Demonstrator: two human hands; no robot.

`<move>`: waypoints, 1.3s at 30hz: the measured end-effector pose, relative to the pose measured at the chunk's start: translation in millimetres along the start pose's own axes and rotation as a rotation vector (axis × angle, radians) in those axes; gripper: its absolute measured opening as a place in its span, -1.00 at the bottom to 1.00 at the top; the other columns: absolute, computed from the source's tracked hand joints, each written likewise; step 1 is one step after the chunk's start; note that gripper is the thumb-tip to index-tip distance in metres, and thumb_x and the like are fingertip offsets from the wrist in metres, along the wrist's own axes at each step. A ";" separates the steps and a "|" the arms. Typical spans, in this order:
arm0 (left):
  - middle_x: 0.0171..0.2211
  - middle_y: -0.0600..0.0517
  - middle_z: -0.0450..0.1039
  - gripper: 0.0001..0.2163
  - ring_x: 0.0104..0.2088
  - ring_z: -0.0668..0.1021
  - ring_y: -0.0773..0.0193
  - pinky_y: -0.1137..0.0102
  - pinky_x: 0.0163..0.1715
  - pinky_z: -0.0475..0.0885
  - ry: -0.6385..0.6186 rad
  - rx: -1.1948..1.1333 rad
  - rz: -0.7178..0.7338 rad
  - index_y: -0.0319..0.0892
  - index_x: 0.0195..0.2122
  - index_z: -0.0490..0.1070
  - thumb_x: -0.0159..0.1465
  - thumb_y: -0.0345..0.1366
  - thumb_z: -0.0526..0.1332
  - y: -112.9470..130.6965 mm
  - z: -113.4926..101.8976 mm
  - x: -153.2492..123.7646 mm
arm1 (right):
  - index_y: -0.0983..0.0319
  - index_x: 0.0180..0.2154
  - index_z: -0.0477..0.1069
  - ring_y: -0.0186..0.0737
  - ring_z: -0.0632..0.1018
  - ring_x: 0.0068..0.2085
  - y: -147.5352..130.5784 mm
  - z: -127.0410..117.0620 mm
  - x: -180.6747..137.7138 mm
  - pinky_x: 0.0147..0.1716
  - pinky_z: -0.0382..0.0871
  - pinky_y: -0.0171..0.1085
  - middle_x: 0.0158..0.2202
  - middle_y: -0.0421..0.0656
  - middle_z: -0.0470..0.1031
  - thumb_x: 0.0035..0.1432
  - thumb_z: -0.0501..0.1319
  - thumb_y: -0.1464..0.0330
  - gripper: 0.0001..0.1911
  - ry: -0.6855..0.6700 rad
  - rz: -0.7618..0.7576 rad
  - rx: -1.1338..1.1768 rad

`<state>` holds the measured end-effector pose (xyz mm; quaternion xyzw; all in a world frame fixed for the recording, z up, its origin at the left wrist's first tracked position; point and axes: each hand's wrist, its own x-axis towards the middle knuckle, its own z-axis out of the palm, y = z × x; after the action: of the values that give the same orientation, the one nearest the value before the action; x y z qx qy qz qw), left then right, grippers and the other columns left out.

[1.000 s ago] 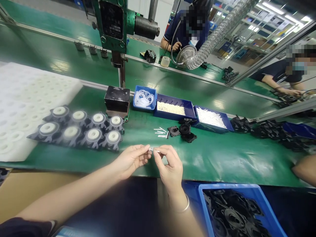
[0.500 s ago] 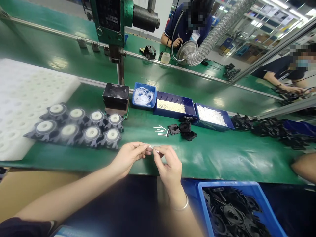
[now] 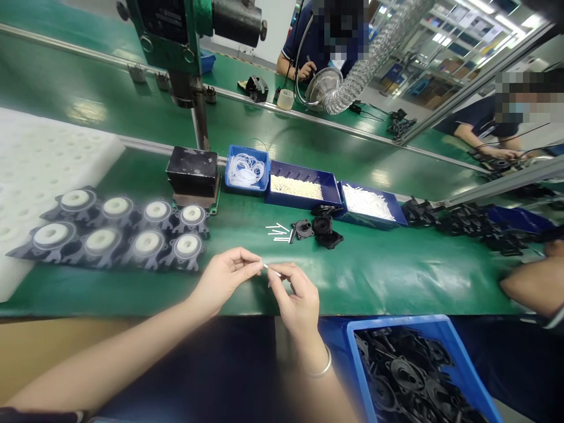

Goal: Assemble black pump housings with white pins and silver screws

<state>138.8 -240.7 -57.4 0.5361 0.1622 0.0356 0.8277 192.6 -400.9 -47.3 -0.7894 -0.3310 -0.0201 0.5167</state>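
A thin white stick (image 3: 273, 271) spans the gap between my two hands above the front of the green bench. My right hand (image 3: 300, 298) pinches it between thumb and fingers. At its upper left end my left hand (image 3: 224, 277) is closed in a pinch; whether a second small piece sits in those fingertips is too small to tell. Beyond the hands lie several loose white sticks (image 3: 277, 229) beside a black round housing (image 3: 304, 229), with more black parts (image 3: 328, 239) close by.
Rows of black housings with white discs (image 3: 147, 244) lie left, near white foam (image 3: 88, 154). Behind are a press (image 3: 200, 126), a blue bin of clear tubing (image 3: 247, 169), a bin of cream pieces (image 3: 296, 187) and a bin of white sticks (image 3: 368, 201). A blue crate (image 3: 352, 346) stands front right. Co-workers sit beyond.
My hands have drawn slightly apart, and more of the white stick shows between them. The whole view has shifted, with bench items appearing further left.
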 end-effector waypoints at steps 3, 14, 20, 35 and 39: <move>-0.41 0.08 0.48 -0.80 -0.34 0.52 0.37 0.47 -0.25 0.42 -0.024 -0.034 0.004 -0.23 -0.34 0.46 0.15 -0.23 0.42 -2.0 3.7 3.6 | 0.14 -0.22 0.53 -0.34 0.51 -0.41 5.0 0.2 -0.8 -0.35 0.40 -0.32 -0.42 -0.25 0.50 0.27 0.26 0.38 -0.93 -0.035 0.235 0.225; -0.13 0.00 0.48 -0.57 -0.18 0.53 0.23 0.30 -0.09 0.43 -0.116 0.377 0.356 -0.08 0.10 0.35 0.22 -0.20 0.36 -6.7 5.5 5.8 | 0.16 -0.34 0.55 -0.41 0.49 -0.45 29.2 -16.1 32.9 -0.49 0.36 -0.35 -0.23 -0.20 0.50 0.20 0.32 0.32 -0.93 0.037 0.326 0.637; -0.01 -0.05 0.45 -0.52 -0.02 0.50 0.14 0.20 0.01 0.44 -0.146 0.640 0.393 -0.05 0.20 0.22 0.28 -0.22 0.29 -7.4 2.0 3.3 | 0.23 -0.34 0.57 -0.18 0.59 -0.09 70.9 -34.8 81.4 -0.14 0.50 -0.25 0.08 -0.05 0.44 0.00 0.45 0.24 -0.78 0.262 0.482 0.587; 0.24 -0.24 0.24 -0.41 0.23 0.36 -0.05 0.11 0.19 0.34 -0.189 0.939 0.638 -0.17 0.33 0.09 0.28 -0.37 0.20 10.6 16.3 7.8 | 0.16 -0.30 0.57 -0.10 0.50 0.08 -20.1 -12.7 11.8 0.03 0.48 -0.13 0.07 -0.06 0.43 0.21 0.31 0.38 -0.96 -0.093 0.301 0.598; 0.15 -0.24 0.38 -0.46 0.16 0.42 -0.11 0.04 0.19 0.31 -0.189 0.906 0.610 -0.20 0.25 0.23 0.24 -0.37 0.26 12.0 6.9 4.7 | 0.16 -0.31 0.56 -0.06 0.40 0.20 -16.8 -2.2 1.5 0.03 0.49 -0.14 0.04 -0.03 0.47 0.21 0.31 0.39 -0.95 -0.083 0.305 0.613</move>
<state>146.8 -240.6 -45.1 0.8621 -0.0763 0.1519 0.4774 185.3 -397.8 -32.1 -0.6378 -0.2205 0.1900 0.7131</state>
